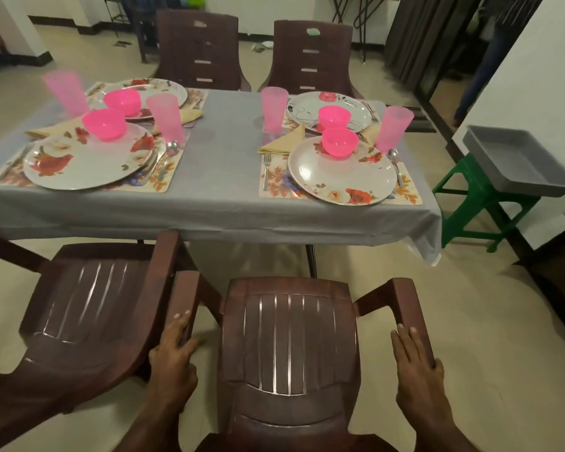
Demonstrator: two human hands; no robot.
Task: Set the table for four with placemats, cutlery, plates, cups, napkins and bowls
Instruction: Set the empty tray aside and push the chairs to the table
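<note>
L hand [173, 349] & R hand [416, 360] grip armrests of near brown chair [291, 340]. Far: table [216, 190] w/ four plates, pink bowls, cups. Grey tray [519, 164] right.

Four plates [342, 171] on table [222, 158]; bowl [340, 141] on each; chairs [287, 347] before, behind.
</note>
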